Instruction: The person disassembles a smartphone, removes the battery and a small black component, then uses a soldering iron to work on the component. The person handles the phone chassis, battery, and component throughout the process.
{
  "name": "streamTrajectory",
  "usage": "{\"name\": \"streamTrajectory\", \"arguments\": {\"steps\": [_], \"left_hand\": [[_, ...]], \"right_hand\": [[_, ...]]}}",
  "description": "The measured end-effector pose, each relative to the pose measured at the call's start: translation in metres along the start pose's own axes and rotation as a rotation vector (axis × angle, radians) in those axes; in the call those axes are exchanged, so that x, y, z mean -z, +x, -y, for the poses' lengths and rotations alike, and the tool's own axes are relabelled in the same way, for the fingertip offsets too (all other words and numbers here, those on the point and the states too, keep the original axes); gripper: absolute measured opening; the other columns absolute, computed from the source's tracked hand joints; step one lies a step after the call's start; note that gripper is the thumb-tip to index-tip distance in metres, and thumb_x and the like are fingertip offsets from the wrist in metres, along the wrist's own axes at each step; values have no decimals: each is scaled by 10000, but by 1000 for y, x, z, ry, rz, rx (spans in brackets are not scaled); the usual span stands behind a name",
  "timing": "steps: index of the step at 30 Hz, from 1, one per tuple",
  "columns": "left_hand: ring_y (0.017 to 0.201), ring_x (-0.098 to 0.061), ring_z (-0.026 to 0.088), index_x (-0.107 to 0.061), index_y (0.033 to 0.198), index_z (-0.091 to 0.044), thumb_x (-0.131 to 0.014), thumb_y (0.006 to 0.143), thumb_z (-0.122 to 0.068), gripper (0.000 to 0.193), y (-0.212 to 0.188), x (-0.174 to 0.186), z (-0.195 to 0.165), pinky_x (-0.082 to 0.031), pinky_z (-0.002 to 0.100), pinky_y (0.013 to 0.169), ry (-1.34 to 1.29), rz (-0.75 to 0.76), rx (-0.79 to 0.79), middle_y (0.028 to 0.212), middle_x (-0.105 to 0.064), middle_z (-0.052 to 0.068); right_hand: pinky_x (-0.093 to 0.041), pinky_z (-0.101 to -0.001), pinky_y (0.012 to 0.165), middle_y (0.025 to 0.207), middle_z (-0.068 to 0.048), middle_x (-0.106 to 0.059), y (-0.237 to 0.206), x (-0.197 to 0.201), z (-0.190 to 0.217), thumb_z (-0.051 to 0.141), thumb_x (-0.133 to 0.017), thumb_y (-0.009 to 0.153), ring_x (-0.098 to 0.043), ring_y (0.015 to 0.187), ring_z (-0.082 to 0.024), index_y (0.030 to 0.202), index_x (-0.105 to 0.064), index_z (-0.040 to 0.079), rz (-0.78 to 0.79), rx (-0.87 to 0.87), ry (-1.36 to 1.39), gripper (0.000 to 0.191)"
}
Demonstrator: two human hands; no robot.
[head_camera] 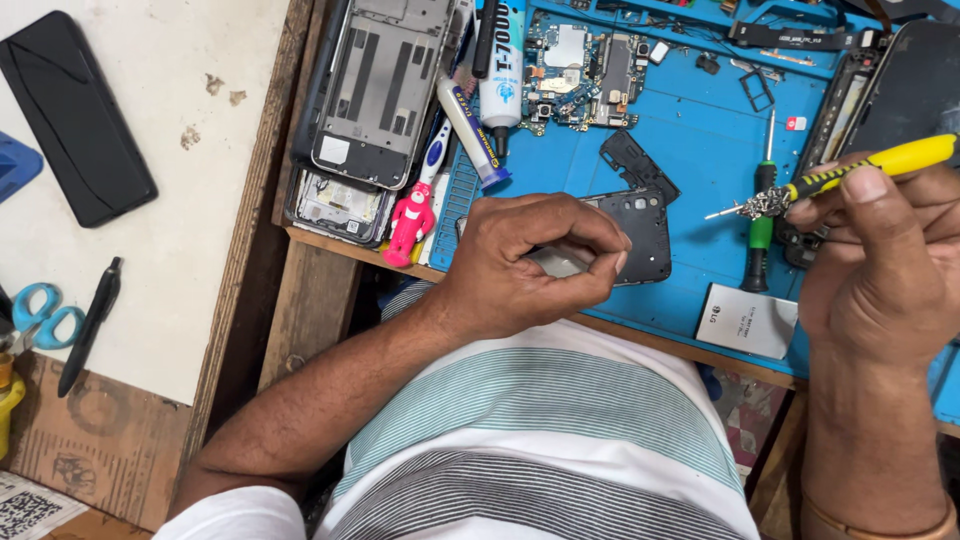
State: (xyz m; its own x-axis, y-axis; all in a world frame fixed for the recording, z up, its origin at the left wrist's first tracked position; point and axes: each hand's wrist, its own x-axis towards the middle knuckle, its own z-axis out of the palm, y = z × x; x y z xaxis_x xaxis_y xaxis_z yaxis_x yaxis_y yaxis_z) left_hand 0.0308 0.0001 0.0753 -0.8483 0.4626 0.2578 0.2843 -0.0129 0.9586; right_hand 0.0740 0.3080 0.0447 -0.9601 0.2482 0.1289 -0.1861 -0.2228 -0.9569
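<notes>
left hand [530, 262]: curled, fingertips pinching a small grey part [562, 262] at the black cover [643, 235] on the blue mat [700, 130]
right hand [880, 265]: closed around a yellow screwdriver [850, 172], tip pointing left above the mat
nearby: green screwdriver [762, 225], circuit board [585, 65], glue tube [500, 75], phone frame [380, 85], pink figure [410, 222]
bench [320, 300]: wooden edge

Blue scissors [40, 312], black pen [90, 325] — pink toy figure [410, 222].
</notes>
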Motion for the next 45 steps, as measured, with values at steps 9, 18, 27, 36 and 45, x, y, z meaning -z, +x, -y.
{"name": "streamTrajectory", "arguments": {"steps": [9, 18, 27, 36, 45], "left_hand": [[948, -779, 138, -699, 890, -64, -761, 909, -31, 72, 0, -3, 3, -673, 259, 824, 89, 2, -91, 1030, -768, 61], [884, -775, 120, -732, 1007, -54, -802, 950, -129, 118, 3, -8, 0, -658, 242, 761, 161, 8, -95, 953, -768, 43], [965, -785, 133, -680, 907, -95, -802, 960, -107, 134, 1, -7, 5, -684, 248, 808, 120, 14, -135, 971, -773, 39], [924, -786, 128, -653, 891, -88, -815, 948, -128, 177, 1, -6, 7, -675, 237, 742, 199, 4, -190, 877, -751, 17], [888, -776, 116, -642, 879, -94, -800, 958, -133, 181, 0, -4, 6, -656, 232, 721, 261, 0, -214, 857, -735, 3]], "right_hand": [[-625, -348, 787, 938, -206, -714, 8, -14, 11, 21, -660, 1125, -711, 784, -250, 1106, -687, -93, 42, 47, -163, 119], [-619, -324, 774, 975, -208, -720, 6, -26, 20, 30, -686, 1110, -709, 782, -228, 1114, -686, -112, 74, 67, -182, 141], [-643, -272, 810, 991, -176, -723, -8, -43, 31, 17, -724, 1082, -737, 838, -171, 1090, -670, -94, 193, 184, -362, 123], [-633, -275, 862, 998, -173, -733, -15, -46, 38, 3, -725, 1095, -743, 899, -173, 1106, -677, -79, 224, 197, -543, 95], [-652, -308, 927, 1017, -194, -718, -17, -47, 32, -69, -719, 1102, -756, 964, -204, 1098, -643, -102, 246, 246, -540, 83]]}}
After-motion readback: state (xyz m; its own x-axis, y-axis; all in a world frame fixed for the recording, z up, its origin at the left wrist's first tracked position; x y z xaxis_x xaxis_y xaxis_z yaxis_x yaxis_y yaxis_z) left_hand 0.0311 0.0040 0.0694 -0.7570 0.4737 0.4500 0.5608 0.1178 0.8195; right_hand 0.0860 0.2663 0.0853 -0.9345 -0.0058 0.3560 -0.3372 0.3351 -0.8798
